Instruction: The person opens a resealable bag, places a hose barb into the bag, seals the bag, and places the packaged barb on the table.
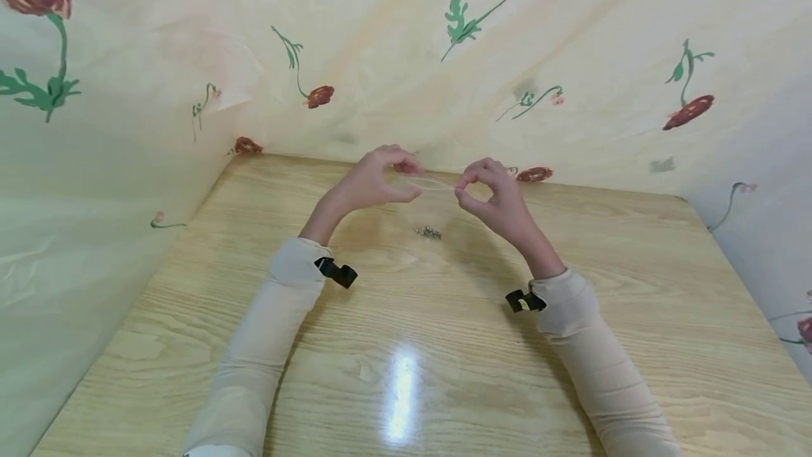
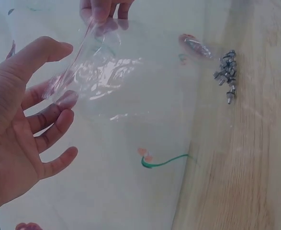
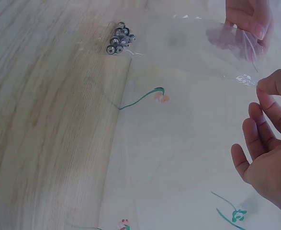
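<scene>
A clear plastic zip bag [image 2: 126, 84] hangs between the two hands, its zip edge at the top. Several small metal fittings [image 2: 228, 72] with dark bands, perhaps screws, lie bunched in its bottom. My right hand [image 1: 497, 196] pinches one top corner between thumb and forefinger, its other fingers loosely bent. At the opposite end is my left hand [image 1: 374, 178], its fingers against the bag's mouth and its thumb held apart from them. In the head view the bag's mouth [image 1: 434, 184] shows as a thin parted loop, and the fittings [image 1: 428, 233] appear below it.
Below lies a wood-grain table [image 1: 457, 365] with a bright light reflection near its front. Pale flower-printed sheeting [image 1: 393, 41] rises behind and along both sides. A black strap mount [image 1: 336, 272] sits at the left wrist, another mount [image 1: 525, 300] at the right.
</scene>
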`<state>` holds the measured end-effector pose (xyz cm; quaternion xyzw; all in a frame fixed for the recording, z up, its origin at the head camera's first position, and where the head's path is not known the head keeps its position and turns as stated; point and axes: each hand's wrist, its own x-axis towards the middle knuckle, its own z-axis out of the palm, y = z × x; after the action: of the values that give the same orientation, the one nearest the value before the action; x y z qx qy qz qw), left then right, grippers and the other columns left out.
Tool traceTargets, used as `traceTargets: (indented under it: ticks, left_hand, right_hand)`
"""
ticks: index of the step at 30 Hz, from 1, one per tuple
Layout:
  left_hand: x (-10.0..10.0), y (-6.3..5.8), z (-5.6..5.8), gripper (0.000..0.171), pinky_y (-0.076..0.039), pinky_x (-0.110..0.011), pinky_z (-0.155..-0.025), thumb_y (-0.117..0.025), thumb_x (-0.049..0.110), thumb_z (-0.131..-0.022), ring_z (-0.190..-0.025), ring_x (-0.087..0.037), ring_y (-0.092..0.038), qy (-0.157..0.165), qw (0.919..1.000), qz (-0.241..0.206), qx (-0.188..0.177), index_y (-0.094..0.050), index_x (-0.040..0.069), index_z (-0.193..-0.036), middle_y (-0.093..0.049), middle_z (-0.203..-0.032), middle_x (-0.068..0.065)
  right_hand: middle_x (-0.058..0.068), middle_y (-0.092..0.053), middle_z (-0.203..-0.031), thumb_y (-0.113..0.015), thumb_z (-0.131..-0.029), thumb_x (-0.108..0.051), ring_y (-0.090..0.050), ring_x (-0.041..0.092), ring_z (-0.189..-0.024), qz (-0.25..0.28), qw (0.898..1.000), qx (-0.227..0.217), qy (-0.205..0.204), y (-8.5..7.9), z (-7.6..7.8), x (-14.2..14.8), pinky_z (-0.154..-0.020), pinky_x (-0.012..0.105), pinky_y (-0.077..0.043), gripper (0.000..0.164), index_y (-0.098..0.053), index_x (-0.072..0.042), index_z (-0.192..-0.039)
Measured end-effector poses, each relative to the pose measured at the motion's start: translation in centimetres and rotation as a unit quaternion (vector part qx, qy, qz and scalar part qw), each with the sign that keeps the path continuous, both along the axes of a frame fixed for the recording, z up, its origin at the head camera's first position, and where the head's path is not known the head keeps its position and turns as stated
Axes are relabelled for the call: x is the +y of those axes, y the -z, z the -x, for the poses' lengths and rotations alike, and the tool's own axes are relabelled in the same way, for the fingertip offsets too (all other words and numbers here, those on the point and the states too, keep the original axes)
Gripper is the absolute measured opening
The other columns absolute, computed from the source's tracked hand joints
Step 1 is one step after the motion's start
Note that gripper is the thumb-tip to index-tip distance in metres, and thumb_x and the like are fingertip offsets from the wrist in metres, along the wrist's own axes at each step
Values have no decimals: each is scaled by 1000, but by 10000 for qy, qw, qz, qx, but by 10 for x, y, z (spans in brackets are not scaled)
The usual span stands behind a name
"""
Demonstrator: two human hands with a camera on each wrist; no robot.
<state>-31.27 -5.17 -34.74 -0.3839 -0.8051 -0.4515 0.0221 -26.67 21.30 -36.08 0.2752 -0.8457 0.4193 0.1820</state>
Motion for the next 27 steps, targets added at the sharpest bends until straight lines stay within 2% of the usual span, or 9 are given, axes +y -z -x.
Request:
traceTargets:
  ticks: [3,8,13,20,27]
  left_hand:
    - [6,2,-4,29,-48,-36,-96,-80,21,-86,-102,-20,-58,62,9999,87,115,-73,8,-111,-66,-107,-7]
    - [16,3,-10,24,-50,-41,-96,-78,18,-87,-101,-24,-60,205,9985,60,512,-73,7,-108,-66,-103,-6]
    - [25,3,-15,16,-51,-40,-94,-77,15,-88,-99,-25,-63,211,9966,-39,790,-75,6,-102,-67,-100,-8]
    - [32,7,-18,6,-54,-38,-89,-75,11,-89,-94,-20,-65,203,9941,-124,1056,-76,7,-92,-67,-94,-7]
    - [34,7,-19,5,-55,-39,-87,-74,8,-87,-92,-17,-64,139,9921,-123,1238,-76,6,-91,-68,-91,-4]
  right_hand:
    - [14,-64,-105,-69,-88,0,-53,27,-106,-11,10000,65,-39,1,-2,-2,-92,45,-39,4,-71,-2,-91]
    - [15,-64,-104,-69,-86,2,-53,30,-105,-27,9996,275,-116,3,-4,-7,-91,41,-38,6,-70,-2,-89]
    - [15,-63,-103,-69,-84,4,-52,29,-104,34,9990,378,-245,3,-5,-12,-91,41,-38,8,-69,-3,-88]
    - [16,-63,-103,-68,-84,2,-51,30,-102,24,9981,433,-426,7,-6,-16,-87,48,-40,7,-70,-2,-89]
    - [17,-62,-103,-72,-84,2,-50,32,-99,-5,9983,440,-369,6,-6,-17,-85,40,-37,7,-69,-3,-88]
